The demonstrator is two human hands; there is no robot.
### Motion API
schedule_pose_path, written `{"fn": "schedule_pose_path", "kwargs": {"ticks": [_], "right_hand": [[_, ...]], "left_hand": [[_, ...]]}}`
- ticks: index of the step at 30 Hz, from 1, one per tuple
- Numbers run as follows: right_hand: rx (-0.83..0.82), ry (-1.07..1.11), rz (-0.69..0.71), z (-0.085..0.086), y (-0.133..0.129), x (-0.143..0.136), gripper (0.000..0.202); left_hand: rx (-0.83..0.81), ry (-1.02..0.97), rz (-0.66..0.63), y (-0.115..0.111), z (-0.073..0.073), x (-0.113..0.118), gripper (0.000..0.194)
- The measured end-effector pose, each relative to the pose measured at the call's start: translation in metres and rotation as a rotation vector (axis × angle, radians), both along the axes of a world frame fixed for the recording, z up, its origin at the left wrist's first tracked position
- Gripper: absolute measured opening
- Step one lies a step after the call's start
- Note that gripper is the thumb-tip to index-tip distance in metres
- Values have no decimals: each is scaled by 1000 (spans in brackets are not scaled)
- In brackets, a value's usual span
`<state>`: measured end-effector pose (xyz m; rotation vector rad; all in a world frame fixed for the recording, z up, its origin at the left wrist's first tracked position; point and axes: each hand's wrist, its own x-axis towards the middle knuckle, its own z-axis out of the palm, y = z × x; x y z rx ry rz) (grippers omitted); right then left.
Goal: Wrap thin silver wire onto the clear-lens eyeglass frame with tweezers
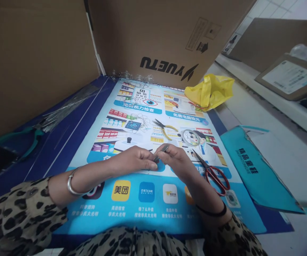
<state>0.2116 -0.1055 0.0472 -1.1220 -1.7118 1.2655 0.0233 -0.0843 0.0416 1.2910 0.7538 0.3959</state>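
Observation:
Above the printed poster sheet, my left hand and my right hand meet with fingertips close together. Both are closed, pinching a small, thin grey metal piece between them; fingers cover much of it, so its exact kind is unclear. Just beyond my hands lie needle-nose pliers with yellow handles, jaws apart. Scissors with red handles rest slightly spread beside my right forearm. Loose thin wire pieces lie on the poster beyond my left hand.
Tall cardboard panels wall off the back and left. More tangled wire bits sit at their foot. A yellow plastic bag and a teal cardboard piece are on the right. A bundle of thin strands lies left.

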Motion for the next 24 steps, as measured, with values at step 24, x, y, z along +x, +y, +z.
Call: {"fn": "schedule_pose_path", "kwargs": {"ticks": [24], "right_hand": [[679,-736,-204,-26,-11,-24,28]], "left_hand": [[-235,-451,464,-13,-14,11,14]]}}
